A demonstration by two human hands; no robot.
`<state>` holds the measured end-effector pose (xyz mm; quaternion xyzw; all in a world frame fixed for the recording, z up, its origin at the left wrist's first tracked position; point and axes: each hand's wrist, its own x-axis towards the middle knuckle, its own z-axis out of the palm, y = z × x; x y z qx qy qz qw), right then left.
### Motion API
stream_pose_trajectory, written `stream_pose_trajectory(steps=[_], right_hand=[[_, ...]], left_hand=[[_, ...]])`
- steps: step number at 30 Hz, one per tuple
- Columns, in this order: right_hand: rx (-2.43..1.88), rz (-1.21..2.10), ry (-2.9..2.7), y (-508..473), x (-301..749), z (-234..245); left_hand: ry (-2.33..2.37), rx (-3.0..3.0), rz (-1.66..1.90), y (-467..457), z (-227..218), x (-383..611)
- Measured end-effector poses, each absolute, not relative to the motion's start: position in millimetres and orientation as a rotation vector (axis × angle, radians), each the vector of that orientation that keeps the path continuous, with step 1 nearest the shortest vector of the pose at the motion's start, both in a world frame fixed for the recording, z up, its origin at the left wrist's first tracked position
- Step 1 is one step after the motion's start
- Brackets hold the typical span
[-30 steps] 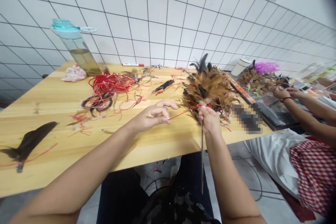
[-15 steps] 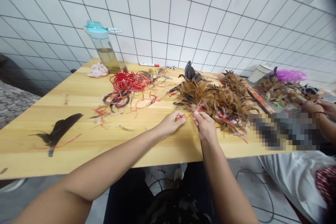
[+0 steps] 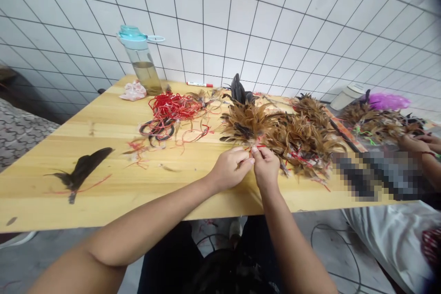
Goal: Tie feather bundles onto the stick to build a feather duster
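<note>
A bundle of brown and black feathers (image 3: pixel 262 126) lies on the wooden table (image 3: pixel 103 124) in front of me. My left hand (image 3: pixel 230 167) and my right hand (image 3: pixel 265 168) meet at its near end, fingertips pinched together on a thin red string (image 3: pixel 254 148) wound around the feathers' base. Both hands are closed in a pinch. More brown feathers (image 3: pixel 310 140) spread to the right of the bundle.
A tangle of red strings (image 3: pixel 172 110) lies behind my hands, a teal-lidded bottle (image 3: pixel 141 62) and a crumpled cloth (image 3: pixel 132 92) beyond it. A dark feather (image 3: pixel 82 170) rests at the left. Another person's hands (image 3: pixel 418 143) work feathers at the right.
My left hand, which held the red string stretched out to the left, has come in beside my right hand. The thin stick hanging below my right hand is gone from view.
</note>
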<state>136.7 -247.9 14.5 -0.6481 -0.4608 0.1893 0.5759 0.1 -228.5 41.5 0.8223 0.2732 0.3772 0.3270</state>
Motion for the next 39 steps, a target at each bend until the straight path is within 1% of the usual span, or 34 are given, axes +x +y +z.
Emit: stream_pose_trajectory(steps=[3, 8, 11, 15, 20, 28, 31, 34, 39], right_hand=[[-1.563, 0.358, -1.153, -249, 136, 16], [-1.598, 0.123, -1.19, -251, 136, 14], [-1.612, -0.025, -1.226, -252, 133, 11], [-1.587, -0.017, -1.235, -253, 131, 11], [-1.575, -0.001, -1.254, -257, 127, 11], [-1.77, -0.539, -1.495, -266, 110, 8], [-1.752, -0.665, -1.543, -266, 108, 4], [-1.766, -0.668, -1.552, -265, 108, 0], [-1.801, -0.574, -1.571, -263, 105, -1]], left_hand=[[0.748, 2.06, 0.947, -229, 43, 1], [0.942, 1.953, 0.756, -216, 34, 3], [1.018, 1.973, 0.774, -205, 28, 1], [1.055, 1.867, 0.778, -199, 24, 0], [1.052, 1.897, 0.702, -205, 28, 3], [1.046, 1.81, 0.913, -207, 29, 4], [1.042, 1.689, 0.977, -207, 27, 8], [0.997, 1.54, 1.039, -209, 23, 13], [1.079, 1.438, 0.993, -210, 18, 14]])
